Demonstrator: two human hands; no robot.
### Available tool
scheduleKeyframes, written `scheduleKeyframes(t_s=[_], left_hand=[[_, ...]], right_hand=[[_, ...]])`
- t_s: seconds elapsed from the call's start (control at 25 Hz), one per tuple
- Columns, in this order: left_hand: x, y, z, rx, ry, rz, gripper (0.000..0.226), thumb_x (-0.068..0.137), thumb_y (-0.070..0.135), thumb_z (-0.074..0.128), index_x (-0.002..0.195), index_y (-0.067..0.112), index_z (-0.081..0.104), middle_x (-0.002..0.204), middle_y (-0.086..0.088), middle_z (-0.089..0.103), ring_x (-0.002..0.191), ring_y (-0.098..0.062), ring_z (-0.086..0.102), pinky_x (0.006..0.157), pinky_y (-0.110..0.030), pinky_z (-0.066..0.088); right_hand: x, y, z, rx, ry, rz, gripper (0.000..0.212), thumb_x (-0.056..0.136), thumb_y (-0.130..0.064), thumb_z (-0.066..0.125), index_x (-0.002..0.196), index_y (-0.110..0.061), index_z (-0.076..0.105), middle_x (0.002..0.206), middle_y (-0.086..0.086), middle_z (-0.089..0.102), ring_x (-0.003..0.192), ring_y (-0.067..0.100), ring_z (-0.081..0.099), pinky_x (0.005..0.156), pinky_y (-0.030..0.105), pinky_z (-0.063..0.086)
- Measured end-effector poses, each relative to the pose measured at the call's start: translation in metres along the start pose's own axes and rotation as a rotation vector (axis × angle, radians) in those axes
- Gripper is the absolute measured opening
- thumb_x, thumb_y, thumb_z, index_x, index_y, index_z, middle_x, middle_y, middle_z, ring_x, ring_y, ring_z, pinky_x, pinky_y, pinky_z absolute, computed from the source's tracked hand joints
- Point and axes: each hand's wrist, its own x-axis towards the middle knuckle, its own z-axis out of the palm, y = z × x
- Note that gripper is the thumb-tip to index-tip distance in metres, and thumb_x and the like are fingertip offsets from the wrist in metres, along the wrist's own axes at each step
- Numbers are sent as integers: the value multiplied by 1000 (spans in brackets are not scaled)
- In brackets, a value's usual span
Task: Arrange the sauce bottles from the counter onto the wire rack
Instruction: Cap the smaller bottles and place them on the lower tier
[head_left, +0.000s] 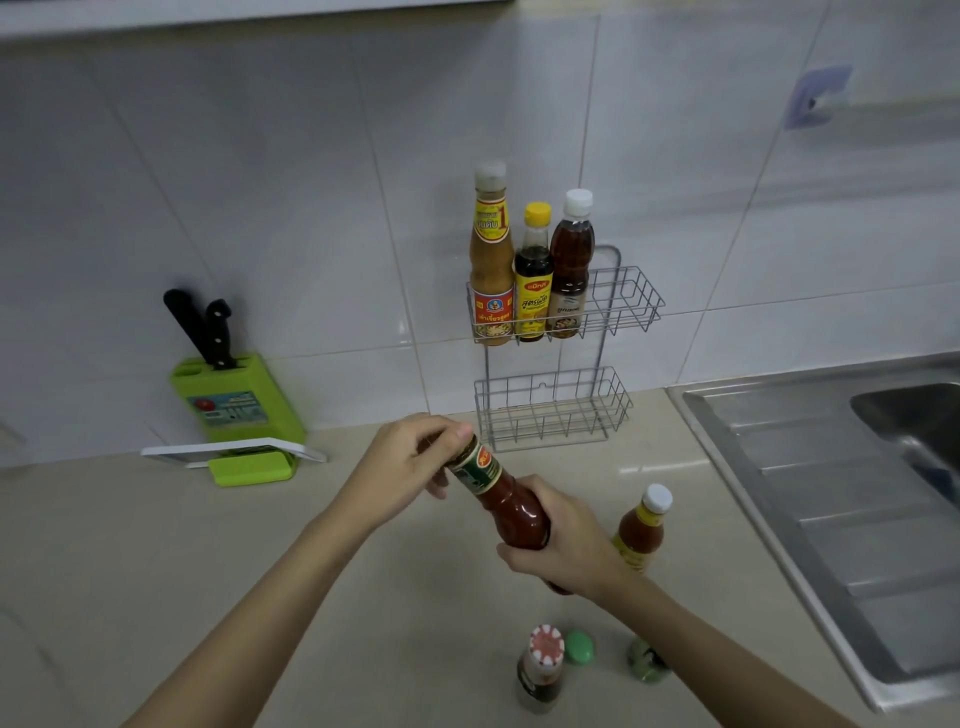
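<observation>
Holding a red sauce bottle (511, 506) tilted above the table (156, 545), the person has the right hand (563, 540) wrapped around its lower body and the left hand (410, 467) closed over its top, so both grips are clamped on that bottle. On the tiled wall beyond, the wire rack (613, 306) carries three bottles side by side in the left part of its upper basket: a tall tan one (491, 265), a yellow-capped dark one (533, 280) and a white-capped brown one (570, 270). Its lower basket (550, 410) sits just above the table. An orange sauce bottle with a white cap (641, 530) stands beside the right wrist. Nearer me stand a dark bottle with a red-and-white cap (541, 670) and a green cap (579, 647).
</observation>
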Motion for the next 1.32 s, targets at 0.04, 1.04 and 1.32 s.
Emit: scheduleKeyframes(t_s=[0.04,1.04,1.32], left_hand=[[2,2,0,130,16,13,27,94,42,53,87,24,72,66,1,65,53,-12,64,54,-31,56],[30,21,8,734,-47,339,33,89,41,21,66,26,38,52,11,38,50,-9,42,48,-22,25],[42,21,19,676,102,5,43,95,30,34,53,21,40,56,3,47,60,-19,50,51,-29,35]], right_hand=[[0,0,1,6,8,3,51,63,-41,75,107,-33,52,92,-10,66,83,7,64,75,33,55],[13,-10,-15,356,-240,94,41,62,-13,78,97,-24,60,85,3,67,77,21,66,74,41,58],[16,-26,-20,29,-91,85,43,58,-29,77,95,-27,55,83,-2,67,74,12,66,71,31,58]])
